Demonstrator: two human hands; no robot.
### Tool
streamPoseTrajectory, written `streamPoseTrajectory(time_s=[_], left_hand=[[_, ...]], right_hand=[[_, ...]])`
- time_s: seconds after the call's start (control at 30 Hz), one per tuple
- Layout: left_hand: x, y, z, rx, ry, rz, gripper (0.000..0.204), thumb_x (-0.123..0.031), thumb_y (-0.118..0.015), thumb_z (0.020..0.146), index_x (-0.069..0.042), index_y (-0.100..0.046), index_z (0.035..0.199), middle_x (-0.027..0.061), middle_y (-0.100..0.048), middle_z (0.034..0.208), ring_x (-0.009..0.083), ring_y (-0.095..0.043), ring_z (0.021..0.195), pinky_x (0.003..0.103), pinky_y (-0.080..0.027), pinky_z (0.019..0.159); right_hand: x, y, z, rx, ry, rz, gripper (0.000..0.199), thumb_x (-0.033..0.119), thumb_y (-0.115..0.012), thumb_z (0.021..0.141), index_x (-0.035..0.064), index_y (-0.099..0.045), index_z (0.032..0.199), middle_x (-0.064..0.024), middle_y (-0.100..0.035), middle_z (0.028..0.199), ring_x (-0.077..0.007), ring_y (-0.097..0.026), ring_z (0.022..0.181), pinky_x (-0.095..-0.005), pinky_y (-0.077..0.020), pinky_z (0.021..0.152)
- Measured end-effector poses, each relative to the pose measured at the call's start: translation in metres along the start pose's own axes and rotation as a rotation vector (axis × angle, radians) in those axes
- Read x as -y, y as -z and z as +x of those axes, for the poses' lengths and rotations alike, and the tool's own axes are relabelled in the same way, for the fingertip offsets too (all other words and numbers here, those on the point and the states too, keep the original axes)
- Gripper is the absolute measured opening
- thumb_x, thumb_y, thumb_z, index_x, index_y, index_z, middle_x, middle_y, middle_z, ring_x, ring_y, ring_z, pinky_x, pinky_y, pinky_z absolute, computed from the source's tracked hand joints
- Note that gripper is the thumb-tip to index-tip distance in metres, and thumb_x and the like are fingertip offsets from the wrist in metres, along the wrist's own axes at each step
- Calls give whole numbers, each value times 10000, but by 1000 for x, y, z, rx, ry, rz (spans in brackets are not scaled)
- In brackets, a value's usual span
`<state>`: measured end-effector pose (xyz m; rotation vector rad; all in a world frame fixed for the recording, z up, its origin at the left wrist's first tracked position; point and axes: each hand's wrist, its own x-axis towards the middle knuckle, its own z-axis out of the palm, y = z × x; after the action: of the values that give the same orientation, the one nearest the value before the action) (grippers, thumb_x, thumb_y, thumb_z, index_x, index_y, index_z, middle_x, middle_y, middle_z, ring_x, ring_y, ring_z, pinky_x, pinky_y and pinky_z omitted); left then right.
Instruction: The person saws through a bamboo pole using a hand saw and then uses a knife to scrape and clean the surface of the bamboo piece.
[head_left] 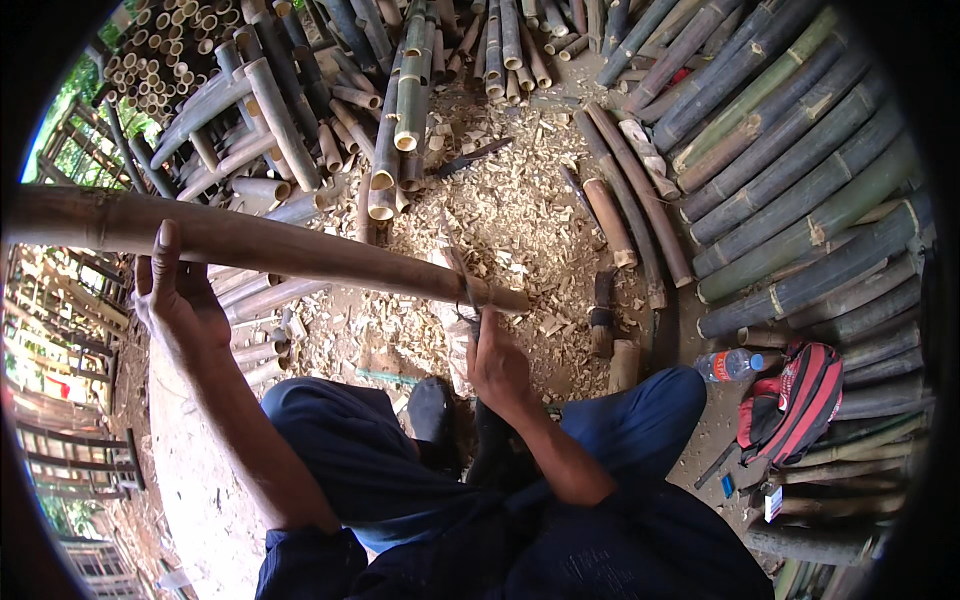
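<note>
A long brown bamboo pole (270, 240) slants across in front of me, its right end lower and pointing away to the right. My left hand (188, 305) holds it from below near the left, thumb up along the near side and the other fingers partly hidden behind it. Close to the pole's right end, my right hand (498, 368) is closed around the handle of a knife (467, 285). The thin dark blade crosses the bamboo there; how deep its edge sits I cannot tell. Pale wood chips (500, 215) cover the ground beneath.
Bamboo poles (800, 150) are stacked along the right, with more cut lengths (410, 100) at the back and left. A red and black backpack (790, 405) and a water bottle (730, 365) lie right of my knee. Near them stands a short dark-wrapped piece (602, 312).
</note>
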<state>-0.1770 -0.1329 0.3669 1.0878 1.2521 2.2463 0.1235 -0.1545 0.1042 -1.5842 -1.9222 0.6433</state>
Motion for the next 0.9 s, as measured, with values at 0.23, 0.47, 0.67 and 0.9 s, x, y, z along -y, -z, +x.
streamPoseTrajectory(time_s=[0.23,0.47,0.67,0.9], left_hand=[[-5,-9,-3,4,8,-11,436,-190,-771,933,52,-622,1263,154,-697,1175,247,-679,1098,377,-547,972],[-4,-20,-7,196,154,-325,416,-239,-712,960,40,-622,1255,143,-705,1139,244,-682,1066,392,-528,992],[-3,-14,-7,28,64,-157,325,-254,-713,962,14,-664,1138,132,-706,1034,247,-684,978,422,-549,964],[-6,-26,-13,28,4,-70,314,-259,-701,982,43,-684,1066,149,-693,979,251,-690,957,435,-575,930]], right_hand=[[-3,9,-1,26,-15,129,652,212,-535,1006,1,-214,1533,-319,-694,935,-492,-700,845,-562,-570,744],[-54,9,8,185,-445,61,538,256,-546,1002,15,-324,1428,-341,-692,1002,-526,-679,925,-599,-536,834],[25,31,-1,126,-2,131,557,232,-528,1009,-33,-321,1453,-302,-695,958,-495,-698,887,-607,-566,742],[-32,-6,35,274,-294,78,572,204,-548,1011,-71,-284,1438,-312,-699,966,-491,-700,865,-571,-568,776]])
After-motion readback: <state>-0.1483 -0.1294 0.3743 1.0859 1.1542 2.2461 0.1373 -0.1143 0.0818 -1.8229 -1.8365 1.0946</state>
